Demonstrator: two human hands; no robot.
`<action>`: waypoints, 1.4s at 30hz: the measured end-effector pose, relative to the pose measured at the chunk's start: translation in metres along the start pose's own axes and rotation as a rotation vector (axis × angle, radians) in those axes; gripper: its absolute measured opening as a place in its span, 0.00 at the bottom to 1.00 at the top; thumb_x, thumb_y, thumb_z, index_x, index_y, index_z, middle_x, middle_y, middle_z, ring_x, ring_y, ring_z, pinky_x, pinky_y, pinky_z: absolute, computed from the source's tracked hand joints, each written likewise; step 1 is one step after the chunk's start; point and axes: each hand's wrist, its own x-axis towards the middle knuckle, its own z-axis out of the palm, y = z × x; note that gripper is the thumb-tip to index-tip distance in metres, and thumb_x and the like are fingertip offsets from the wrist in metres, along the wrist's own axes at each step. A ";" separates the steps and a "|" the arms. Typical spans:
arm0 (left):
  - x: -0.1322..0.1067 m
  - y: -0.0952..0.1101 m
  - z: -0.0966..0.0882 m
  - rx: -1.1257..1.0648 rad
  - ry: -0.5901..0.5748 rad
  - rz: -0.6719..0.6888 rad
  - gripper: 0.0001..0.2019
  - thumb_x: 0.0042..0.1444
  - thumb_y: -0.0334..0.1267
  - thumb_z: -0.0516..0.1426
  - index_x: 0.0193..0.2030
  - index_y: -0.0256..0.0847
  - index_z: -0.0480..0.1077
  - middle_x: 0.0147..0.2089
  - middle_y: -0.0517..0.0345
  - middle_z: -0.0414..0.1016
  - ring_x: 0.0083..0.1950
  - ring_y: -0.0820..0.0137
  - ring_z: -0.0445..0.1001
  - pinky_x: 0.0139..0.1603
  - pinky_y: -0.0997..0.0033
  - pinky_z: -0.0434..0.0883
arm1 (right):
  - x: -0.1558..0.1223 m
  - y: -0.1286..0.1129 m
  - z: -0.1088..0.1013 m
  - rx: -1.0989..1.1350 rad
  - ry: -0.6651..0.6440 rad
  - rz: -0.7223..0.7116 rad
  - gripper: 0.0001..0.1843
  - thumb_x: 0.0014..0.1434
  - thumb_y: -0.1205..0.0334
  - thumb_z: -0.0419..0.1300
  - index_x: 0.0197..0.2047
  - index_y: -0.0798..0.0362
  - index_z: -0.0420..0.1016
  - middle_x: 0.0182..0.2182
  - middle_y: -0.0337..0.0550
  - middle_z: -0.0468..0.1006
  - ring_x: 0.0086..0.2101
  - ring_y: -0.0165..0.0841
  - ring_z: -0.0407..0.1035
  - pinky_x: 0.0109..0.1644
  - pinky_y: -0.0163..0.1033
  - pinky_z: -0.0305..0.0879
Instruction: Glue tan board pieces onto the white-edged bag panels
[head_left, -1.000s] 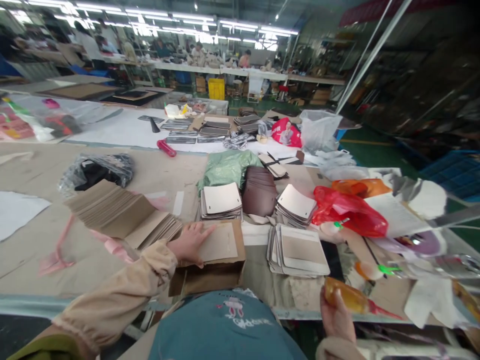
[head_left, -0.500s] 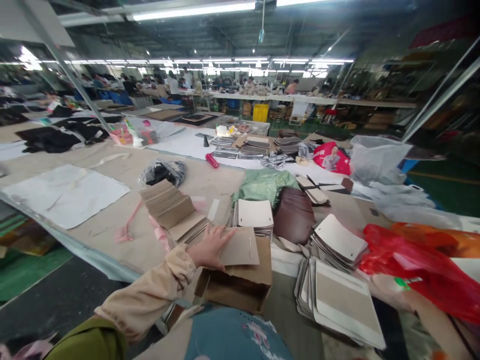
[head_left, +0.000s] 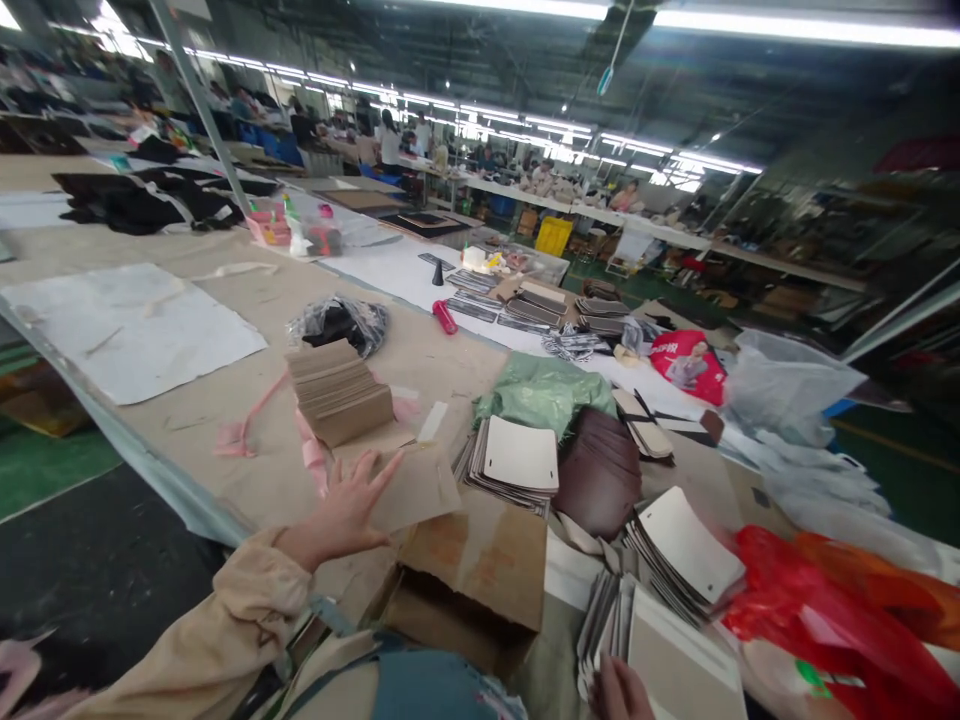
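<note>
My left hand is spread open, palm down, fingers apart, over a flat brown cardboard sheet in front of a leaning stack of brown cards. Below the sheet stands a cardboard box, its dark open side facing me. At the bottom edge my right hand is partly in view, its fingers closed at the near edge of a pile of pale panels; the rest of this hand is cut off. Another stack of white-faced panels sits behind the box.
Dark brown leather pieces and a green plastic bag lie behind the box. More white panels and a red plastic bag are at right. A plastic-wrapped black bundle sits farther back. People work at distant tables.
My left hand has moved left with the cardboard sheet, off the box top and nearer the card stack. My right hand has come into view at the pale panels. The view has tilted.
</note>
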 end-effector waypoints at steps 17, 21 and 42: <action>-0.021 -0.037 0.033 -0.221 0.127 -0.170 0.56 0.42 0.56 0.62 0.71 0.44 0.32 0.67 0.37 0.49 0.68 0.44 0.49 0.63 0.39 0.48 | 0.229 -0.097 0.072 -0.616 -0.029 -0.135 0.22 0.47 0.39 0.55 0.16 0.48 0.69 0.20 0.47 0.75 0.28 0.43 0.71 0.34 0.45 0.65; -0.013 -0.034 0.030 -0.268 0.149 -0.137 0.57 0.43 0.57 0.62 0.70 0.44 0.30 0.65 0.37 0.50 0.68 0.46 0.49 0.64 0.40 0.48 | 0.230 -0.100 0.065 -0.645 -0.028 -0.185 0.21 0.49 0.43 0.53 0.15 0.48 0.70 0.23 0.50 0.77 0.29 0.42 0.71 0.34 0.43 0.64; 0.002 0.002 0.018 -1.401 0.317 0.037 0.60 0.42 0.52 0.67 0.70 0.51 0.27 0.69 0.46 0.47 0.70 0.52 0.47 0.69 0.47 0.43 | 0.141 -0.229 0.029 -0.701 -0.746 -0.931 0.19 0.61 0.69 0.48 0.44 0.45 0.77 0.37 0.42 0.73 0.36 0.31 0.69 0.42 0.36 0.63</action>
